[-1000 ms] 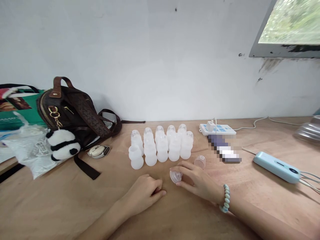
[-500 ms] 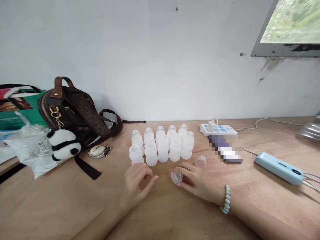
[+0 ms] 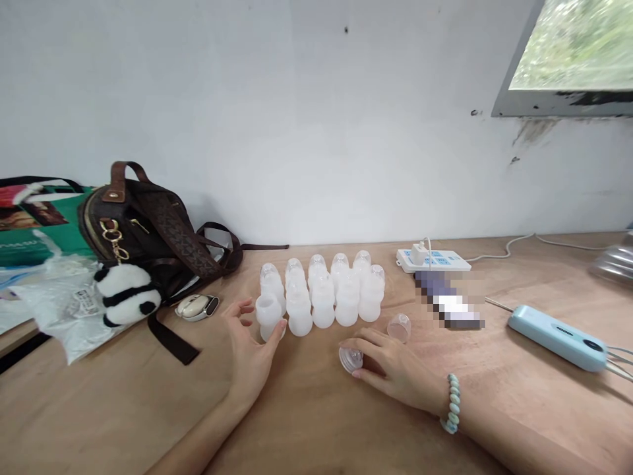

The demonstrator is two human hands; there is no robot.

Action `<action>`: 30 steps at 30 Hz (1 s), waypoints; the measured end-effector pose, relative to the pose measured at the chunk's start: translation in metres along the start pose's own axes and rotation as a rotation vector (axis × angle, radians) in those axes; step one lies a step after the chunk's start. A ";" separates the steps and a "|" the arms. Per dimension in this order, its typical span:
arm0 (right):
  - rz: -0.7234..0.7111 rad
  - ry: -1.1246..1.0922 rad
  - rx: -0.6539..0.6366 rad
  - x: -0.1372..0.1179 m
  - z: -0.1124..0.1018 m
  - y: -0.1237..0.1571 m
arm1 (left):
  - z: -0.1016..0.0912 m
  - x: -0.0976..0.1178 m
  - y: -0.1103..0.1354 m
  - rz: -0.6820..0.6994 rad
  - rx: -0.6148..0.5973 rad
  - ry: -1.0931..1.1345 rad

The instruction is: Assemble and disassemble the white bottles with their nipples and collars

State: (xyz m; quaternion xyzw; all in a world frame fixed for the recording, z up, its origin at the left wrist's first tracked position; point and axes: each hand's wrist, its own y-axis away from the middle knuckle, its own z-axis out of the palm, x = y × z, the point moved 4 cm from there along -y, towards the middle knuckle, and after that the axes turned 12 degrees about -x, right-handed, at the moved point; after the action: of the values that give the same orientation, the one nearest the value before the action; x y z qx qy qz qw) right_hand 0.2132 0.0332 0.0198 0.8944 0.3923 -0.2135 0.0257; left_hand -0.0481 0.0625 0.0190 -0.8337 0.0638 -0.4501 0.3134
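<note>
Several frosted white baby bottles (image 3: 323, 307) stand in two rows, most with clear domed caps. At the front left one baby bottle (image 3: 268, 310) has no cap, and its neck is bare. My left hand (image 3: 250, 343) is around this bottle with fingers apart, the thumb at its right side and the fingertips off to its left. My right hand (image 3: 390, 363) grips a clear bottle nipple with its ring (image 3: 350, 359) between thumb and fingers, low over the table. Just beyond that hand a loose clear cap (image 3: 399, 328) lies on the wood.
A dark backpack (image 3: 148, 224) with a panda plush (image 3: 127, 295) sits at left, beside a green bag (image 3: 44, 231). A mouse (image 3: 190, 307) lies near its strap. On the right are a power strip (image 3: 448, 260), a blurred-out phone (image 3: 445, 300) and a light blue device (image 3: 556, 336).
My left hand has moved left and forward, its fingers spreading around the uncapped bottle. My right hand stays nearly in place with the nipple.
</note>
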 end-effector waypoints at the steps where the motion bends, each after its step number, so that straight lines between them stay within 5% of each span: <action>1: 0.001 0.001 -0.002 0.000 0.000 0.000 | 0.001 -0.002 -0.001 -0.024 -0.012 0.014; 5: 0.000 0.001 0.001 -0.001 0.000 -0.001 | 0.000 0.001 0.000 -0.032 0.008 -0.006; 9: 0.019 -0.074 0.048 0.001 0.001 0.001 | -0.004 0.025 0.013 0.183 0.064 -0.013; 12: -0.056 -0.165 0.151 0.000 0.002 0.002 | 0.004 0.043 0.026 0.262 -0.131 0.120; 16: -0.213 -0.221 0.294 -0.008 -0.001 0.007 | 0.031 0.052 0.040 0.004 -0.652 0.353; 19: -0.274 -0.159 0.342 -0.016 -0.002 0.009 | 0.048 0.055 0.049 -0.204 -0.890 0.576; 24: -0.332 -0.064 0.381 -0.027 -0.006 0.011 | 0.060 0.053 0.063 -0.480 -0.993 0.821; 30: -0.362 0.095 0.345 -0.040 -0.008 0.012 | 0.061 0.055 0.066 -0.547 -1.005 0.897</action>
State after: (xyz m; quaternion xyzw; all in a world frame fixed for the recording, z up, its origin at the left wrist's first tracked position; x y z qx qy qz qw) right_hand 0.2004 -0.0008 0.0418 0.8098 0.5043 -0.2363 -0.1845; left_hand 0.0442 0.0168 -0.0050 -0.5984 0.1746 -0.7272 -0.2875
